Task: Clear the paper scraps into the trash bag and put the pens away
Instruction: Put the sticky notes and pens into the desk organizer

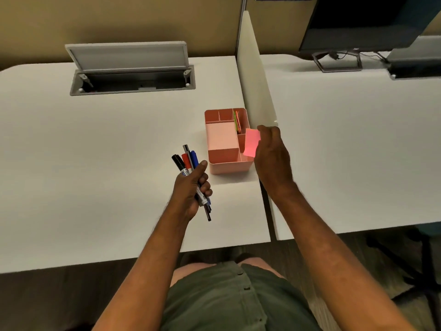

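Desk surface (107, 144), white and broad, fills most of the head view, with a second white desk (358, 144) to its right beyond a low cream divider panel (253, 75). At the far edge of the near desk a grey cable hatch (131, 68) stands with its lid raised. A dark monitor (358, 22) sits on the far-right desk.

Near the divider rests a pink desk organiser (226, 142), split into several compartments; its rear right compartment holds a few coloured paper slips (237, 121) standing on edge.

The left hand (191, 189) is closed around a bundle of pens (189, 173), held above the desk just left of the organiser: black, red and blue markers plus a thin dark pen, caps pointing away from the person.

The right hand (272, 158) is beside the organiser's right wall, fingers pinched on a pink paper scrap (251, 142) that hangs over the organiser's front right compartments.
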